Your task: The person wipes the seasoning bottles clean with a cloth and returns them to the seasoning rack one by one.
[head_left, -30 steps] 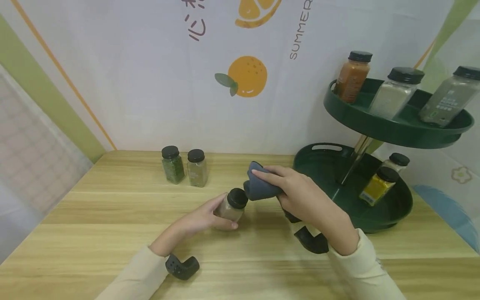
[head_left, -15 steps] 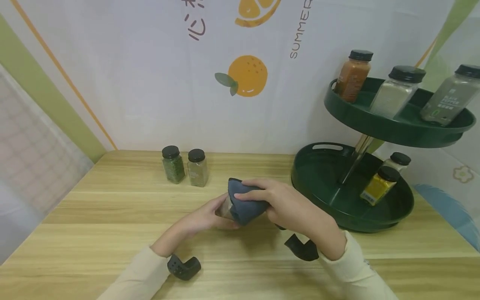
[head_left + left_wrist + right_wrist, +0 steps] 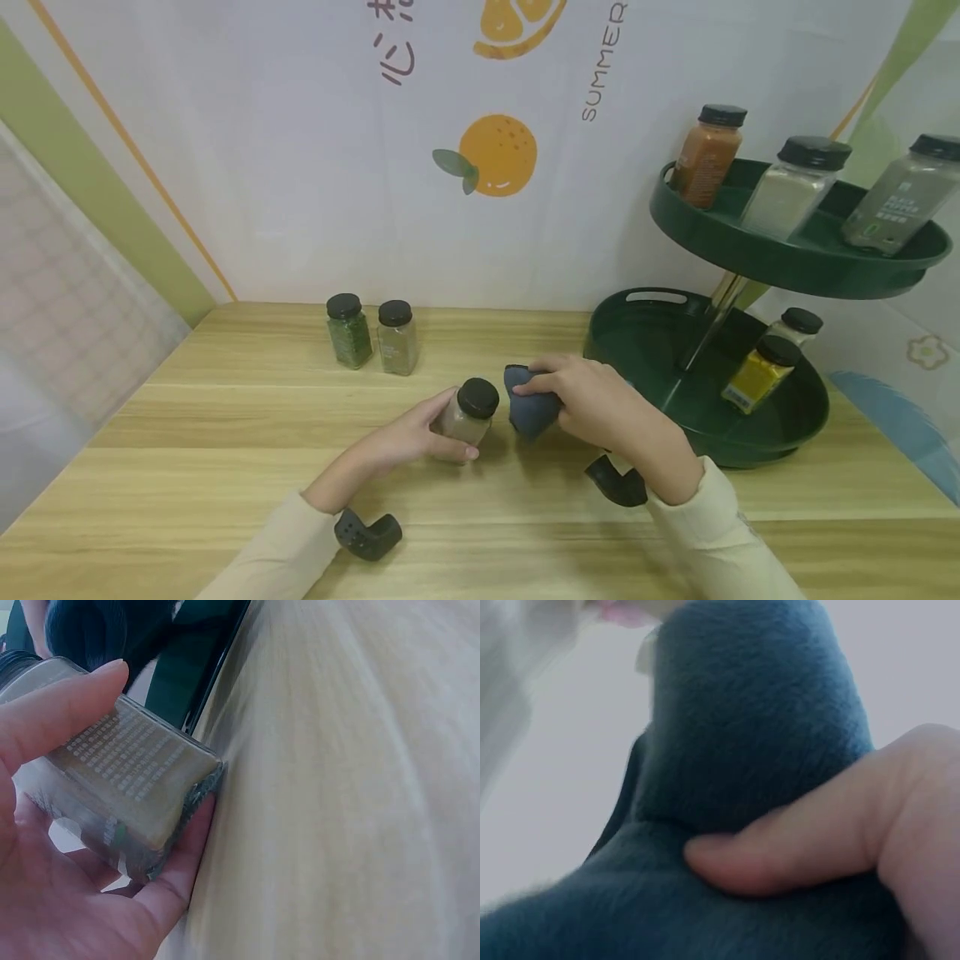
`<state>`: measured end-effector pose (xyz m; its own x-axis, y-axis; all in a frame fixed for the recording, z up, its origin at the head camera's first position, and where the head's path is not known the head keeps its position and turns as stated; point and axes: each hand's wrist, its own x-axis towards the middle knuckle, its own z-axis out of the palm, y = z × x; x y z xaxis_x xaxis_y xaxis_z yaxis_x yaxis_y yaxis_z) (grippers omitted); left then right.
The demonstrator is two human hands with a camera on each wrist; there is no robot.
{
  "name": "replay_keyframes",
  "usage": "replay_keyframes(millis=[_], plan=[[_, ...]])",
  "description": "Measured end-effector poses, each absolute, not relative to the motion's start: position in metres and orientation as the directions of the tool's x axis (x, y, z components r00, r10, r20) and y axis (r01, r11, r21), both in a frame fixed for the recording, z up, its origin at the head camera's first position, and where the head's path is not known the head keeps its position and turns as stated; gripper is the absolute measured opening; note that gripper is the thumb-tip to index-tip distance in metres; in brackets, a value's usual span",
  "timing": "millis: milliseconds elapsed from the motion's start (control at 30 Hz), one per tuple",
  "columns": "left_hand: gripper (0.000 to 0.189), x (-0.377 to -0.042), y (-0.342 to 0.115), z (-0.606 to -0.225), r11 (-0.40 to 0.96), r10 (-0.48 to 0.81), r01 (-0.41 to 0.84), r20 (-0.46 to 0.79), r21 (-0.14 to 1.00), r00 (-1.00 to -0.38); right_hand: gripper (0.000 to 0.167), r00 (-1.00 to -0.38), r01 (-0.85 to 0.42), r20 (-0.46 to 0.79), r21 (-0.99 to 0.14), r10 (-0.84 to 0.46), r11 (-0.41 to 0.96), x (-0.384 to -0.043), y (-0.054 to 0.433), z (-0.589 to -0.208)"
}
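My left hand [image 3: 412, 435] grips a square glass spice jar [image 3: 465, 421] with a black lid, tilted to the right and low over the table. In the left wrist view, rows of small print show on the side of the spice jar [image 3: 127, 754], with the thumb across it and fingers under its base. To its right, my right hand [image 3: 596, 400] holds a folded dark blue cloth [image 3: 532, 404], apart from the jar. The right wrist view is filled by the soft cloth [image 3: 757, 712], and the thumb presses into a fold of it.
A two-tier green rack [image 3: 795, 267] stands at the right, with several spice jars on its tiers. Behind my left hand, a jar of green flakes [image 3: 350, 333] and a jar of pale powder [image 3: 397, 340] stand upright on the wooden table [image 3: 225, 467].
My right hand brought the cloth left over the jar's lid, then drew it back right, so the lid shows again. My left hand keeps its hold on the jar, nearly still.
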<state>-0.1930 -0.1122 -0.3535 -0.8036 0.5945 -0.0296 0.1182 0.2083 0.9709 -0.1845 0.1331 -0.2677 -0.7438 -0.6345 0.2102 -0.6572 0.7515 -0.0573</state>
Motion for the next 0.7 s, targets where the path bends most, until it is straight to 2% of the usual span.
replay_keyframes(millis=[167,300,400,533,600,700], plan=[[0.063,-0.193,-0.112,-0.354,0.202,0.593,0.108,-0.033,0.973,-0.804,0.061,-0.781,-0.598,0.297,-0.102,-0.549,0.795,-0.184,0.135,-0.265],[0.065,-0.194,-0.111,-0.354,0.199,0.593,0.101,-0.038,0.975,-0.804,0.065,-0.719,-0.658,0.427,-0.164,-0.548,0.735,-0.179,0.129,-0.263],[0.069,-0.195,-0.112,-0.354,0.189,0.602,0.102,-0.033,0.977,-0.798,0.067,-0.652,-0.719,0.480,-0.144,-0.587,0.680,-0.176,0.119,-0.269],[0.074,-0.196,-0.112,-0.356,0.169,0.617,0.112,-0.016,0.979,-0.787,0.068,-0.597,-0.759,0.463,-0.062,-0.655,0.648,-0.176,0.107,-0.280],[0.075,-0.196,-0.112,-0.356,0.161,0.620,0.114,-0.011,0.980,-0.784,0.069,-0.594,-0.763,0.439,-0.043,-0.674,0.645,-0.177,0.105,-0.282],[0.075,-0.195,-0.112,-0.355,0.169,0.615,0.113,-0.015,0.979,-0.789,0.073,-0.623,-0.748,0.408,-0.061,-0.667,0.661,-0.177,0.107,-0.282]])
